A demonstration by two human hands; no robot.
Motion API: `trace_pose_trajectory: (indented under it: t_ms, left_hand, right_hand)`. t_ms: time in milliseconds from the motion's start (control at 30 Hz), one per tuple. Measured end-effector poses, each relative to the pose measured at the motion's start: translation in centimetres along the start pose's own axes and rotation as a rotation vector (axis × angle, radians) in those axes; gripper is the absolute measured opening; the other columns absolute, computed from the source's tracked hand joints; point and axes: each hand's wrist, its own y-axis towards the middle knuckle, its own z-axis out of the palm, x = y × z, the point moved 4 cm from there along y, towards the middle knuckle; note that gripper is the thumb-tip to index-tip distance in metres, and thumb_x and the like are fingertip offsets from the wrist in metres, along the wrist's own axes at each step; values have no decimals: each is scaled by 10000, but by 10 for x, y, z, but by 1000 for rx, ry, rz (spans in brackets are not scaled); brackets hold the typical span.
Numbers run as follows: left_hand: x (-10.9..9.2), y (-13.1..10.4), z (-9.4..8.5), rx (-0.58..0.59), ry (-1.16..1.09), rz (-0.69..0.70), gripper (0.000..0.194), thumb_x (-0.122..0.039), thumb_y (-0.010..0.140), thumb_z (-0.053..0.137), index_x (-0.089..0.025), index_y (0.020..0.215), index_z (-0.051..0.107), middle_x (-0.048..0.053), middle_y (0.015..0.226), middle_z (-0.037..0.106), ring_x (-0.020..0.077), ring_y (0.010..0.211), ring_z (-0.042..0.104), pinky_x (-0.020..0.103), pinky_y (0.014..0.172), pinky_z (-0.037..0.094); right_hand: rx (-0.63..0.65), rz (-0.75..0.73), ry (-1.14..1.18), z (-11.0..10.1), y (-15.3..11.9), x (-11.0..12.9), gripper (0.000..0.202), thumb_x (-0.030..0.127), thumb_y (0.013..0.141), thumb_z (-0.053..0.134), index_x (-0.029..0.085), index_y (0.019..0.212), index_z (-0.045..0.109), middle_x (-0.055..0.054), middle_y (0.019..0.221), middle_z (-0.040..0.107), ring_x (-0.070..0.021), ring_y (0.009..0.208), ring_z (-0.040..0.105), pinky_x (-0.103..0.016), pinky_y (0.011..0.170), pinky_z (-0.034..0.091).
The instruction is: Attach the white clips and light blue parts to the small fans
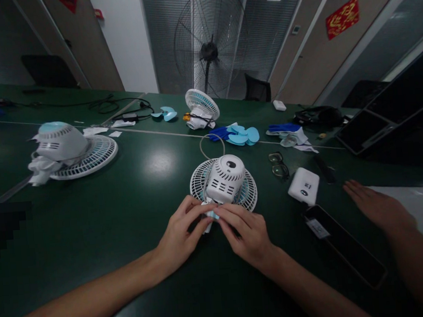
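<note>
A small white fan point(227, 176) lies face down on the green table in front of me, its round grille against the tabletop and its slotted motor housing upward. My left hand point(182, 233) is closed, thumb and fingers pinching the white mount at the fan's near side. From the other side my right hand point(247, 231) meets it, its fingertips pressed on the same spot. Between the fingertips shows a small light blue piece point(213, 215). Fingers cover most of the mount, so its exact shape is hidden. A thin cord point(201, 144) loops behind the fan.
Other white fans point(63, 144) point(201, 108) stand left and behind. Light blue fan blades point(244, 135), blue-and-white gloves point(289, 132), glasses point(278, 165), a white power bank point(304, 186) and a black phone-like slab point(344, 246) lie around. Another person's hand point(381, 207) rests at right.
</note>
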Motion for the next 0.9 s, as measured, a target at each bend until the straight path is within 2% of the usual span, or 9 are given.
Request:
trace_pose_trajectory:
  t_ms: [200,300,367,500,600,667,767,833,900]
  left_hand:
    - [-1,0,0,11,-2,-10,357,-166,1055,576,-309,1377,634,48,1139,572,180,1051,605,331,915,551]
    - [-2,0,0,26,1,-8,373,-160,1060,564,-313,1395,621,47,1145,564,176,1051,603,327,914,546]
    - [-2,0,0,36,10,-12,368,-166,1066,552,-313,1397,621,48,1140,559,178,1049,602,329,910,543]
    - [-2,0,-1,32,16,-4,345,-177,1072,546,-300,1383,632,49,1125,553,177,1035,600,324,892,539]
    - [-1,-1,-1,33,21,6,349,-172,1071,547,-306,1381,636,47,1123,547,178,1038,599,322,891,538]
    - [0,-1,-1,40,27,1,352,-173,1070,549,-314,1381,636,47,1131,548,179,1048,599,326,902,537]
    - [0,-1,-1,33,23,-4,348,-173,1070,548,-306,1380,635,51,1147,557,181,1059,600,332,920,539]
    - [0,-1,-1,24,17,3,344,-169,1069,548,-294,1378,636,53,1147,567,181,1056,603,330,919,543]
    - [0,-1,0,16,19,4,343,-165,1066,551,-287,1374,641,53,1143,575,181,1048,606,327,913,546]
  right_hand:
    - [-19,-70,-35,-2,-1,1,533,35,981,636,232,1467,537,-81,1258,762,-184,1136,746,-312,949,642]
    - [-35,-14,-32,-1,-1,0,493,71,987,663,255,1433,561,-71,1234,775,-189,1068,774,-309,896,656]
    - [-70,120,51,0,1,-3,439,132,985,695,264,1388,582,-57,1136,798,-188,949,796,-296,802,667]
    - [-108,580,484,9,4,-6,347,218,969,729,262,1282,585,44,804,719,-128,578,726,-218,520,600]
    - [-109,717,634,13,4,-1,255,229,996,682,263,1221,566,77,733,656,-100,455,650,-183,401,511]
    - [-109,616,507,8,4,1,230,195,1003,657,263,1209,579,45,800,705,-112,528,693,-200,466,564]
    - [-68,204,145,-2,5,5,340,108,977,649,247,1284,606,-68,1110,767,-191,902,786,-297,754,666]
    - [14,-41,14,-4,4,5,425,42,962,631,214,1349,600,-103,1222,754,-216,1080,763,-322,884,656]
    - [49,-134,-14,-5,3,1,446,7,962,612,174,1376,593,-116,1246,750,-203,1136,745,-308,951,636]
